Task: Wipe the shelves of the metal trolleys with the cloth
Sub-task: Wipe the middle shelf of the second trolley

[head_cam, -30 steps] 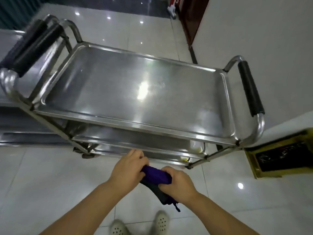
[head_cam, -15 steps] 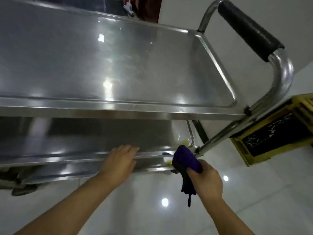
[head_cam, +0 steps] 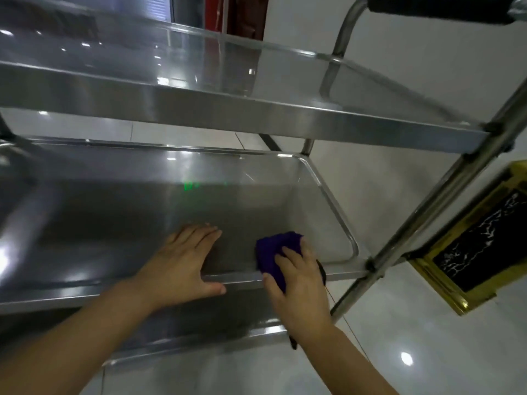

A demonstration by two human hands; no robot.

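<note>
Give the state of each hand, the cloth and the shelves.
left hand: flat on front rim of middle shelf, fingers straight
right hand: grips purple cloth, pressing it down
purple cloth: bunched, on middle shelf near right corner
top shelf: shiny, untouched

The shelves (head_cam: 119,212) are made of polished metal, smooth and reflective. The cloth (head_cam: 272,249) is seen as soft, matt, nubbly fabric. The grip (head_cam: 433,8) is covered in matt black. The floor (head_cam: 427,337) is laid with glossy tiles.
</note>
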